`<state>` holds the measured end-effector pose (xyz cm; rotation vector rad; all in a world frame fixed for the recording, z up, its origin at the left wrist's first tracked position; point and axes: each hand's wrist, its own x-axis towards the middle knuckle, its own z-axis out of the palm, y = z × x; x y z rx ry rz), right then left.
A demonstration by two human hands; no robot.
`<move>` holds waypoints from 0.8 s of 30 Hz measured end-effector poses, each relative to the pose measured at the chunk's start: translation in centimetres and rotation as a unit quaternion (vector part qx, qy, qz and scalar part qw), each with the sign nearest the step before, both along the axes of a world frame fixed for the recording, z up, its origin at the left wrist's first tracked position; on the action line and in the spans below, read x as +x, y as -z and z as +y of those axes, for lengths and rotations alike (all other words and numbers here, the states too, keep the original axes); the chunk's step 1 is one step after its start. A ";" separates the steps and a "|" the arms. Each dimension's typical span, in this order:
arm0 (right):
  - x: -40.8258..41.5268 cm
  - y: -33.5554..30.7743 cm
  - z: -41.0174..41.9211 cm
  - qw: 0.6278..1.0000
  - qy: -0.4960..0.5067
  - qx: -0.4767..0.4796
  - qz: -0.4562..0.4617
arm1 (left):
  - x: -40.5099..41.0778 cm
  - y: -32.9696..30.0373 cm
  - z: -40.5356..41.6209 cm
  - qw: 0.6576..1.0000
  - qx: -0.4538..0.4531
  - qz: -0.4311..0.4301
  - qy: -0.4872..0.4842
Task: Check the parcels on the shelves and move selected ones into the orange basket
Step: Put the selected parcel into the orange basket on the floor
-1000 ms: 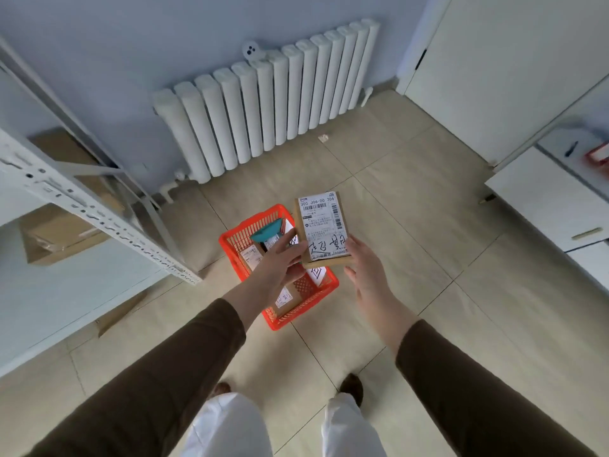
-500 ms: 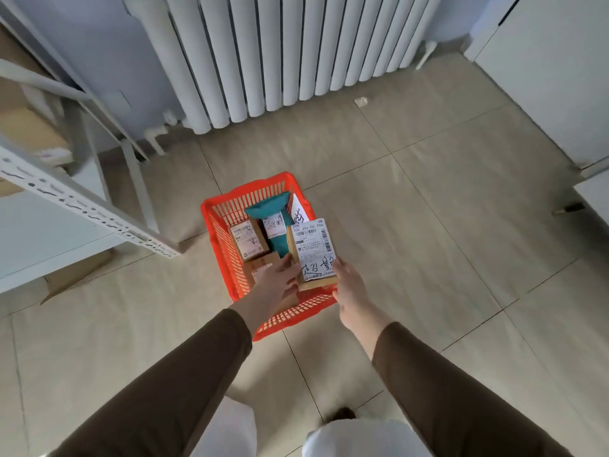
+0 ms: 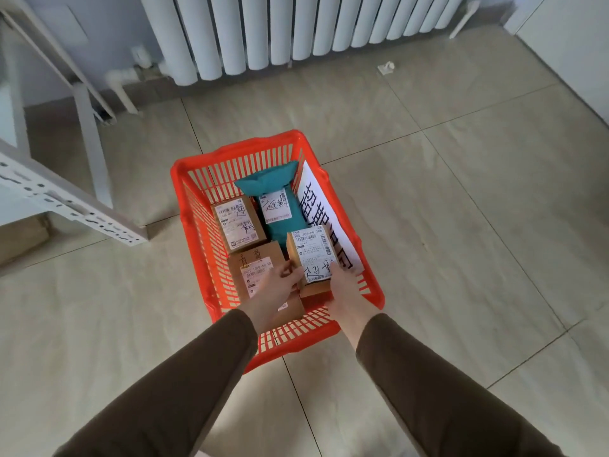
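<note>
The orange basket (image 3: 194, 206) stands on the tiled floor in front of me. Inside it lie a teal mailer bag (image 3: 263, 183), a small cardboard box (image 3: 239, 225) with a label, and another cardboard box (image 3: 255, 268) nearer me. I hold a small labelled cardboard parcel (image 3: 313, 255) low inside the basket's right half. My left hand (image 3: 275, 293) grips its left edge and my right hand (image 3: 346, 288) grips its right edge. A white paper sign (image 3: 324, 212) with large handwriting leans on the basket's right wall.
A white metal shelf unit (image 3: 66, 199) juts in at the left, with its upright leg (image 3: 89, 133) behind. A white radiator (image 3: 280, 31) runs along the far wall. A white cabinet (image 3: 566, 44) is at the right. A small scrap (image 3: 385, 68) lies on the floor.
I have bent down toward the basket. Both hands have lowered the labelled parcel from above the basket to down inside it.
</note>
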<state>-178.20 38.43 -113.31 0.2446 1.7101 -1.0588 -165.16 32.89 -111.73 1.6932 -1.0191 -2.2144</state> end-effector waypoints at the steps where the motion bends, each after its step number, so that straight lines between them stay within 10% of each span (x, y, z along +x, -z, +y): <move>1: -0.2 0.7 -0.3 1.000 0.001 -0.006 -0.014 | -0.1 1.1 -0.1 1.000 -0.013 -0.007 0.007; 9: 0.4 1.2 -1.2 0.988 0.105 -0.038 -0.104 | -0.1 6.2 -1.5 0.969 -0.174 -0.129 0.120; 18: -0.3 3.4 -1.8 0.996 0.059 0.020 -0.071 | -0.4 6.5 -1.5 0.808 -0.405 -0.342 0.258; 24: -0.8 5.9 -2.1 0.999 0.005 0.008 -0.031 | 0.1 8.4 -2.3 0.781 -0.436 -0.290 0.340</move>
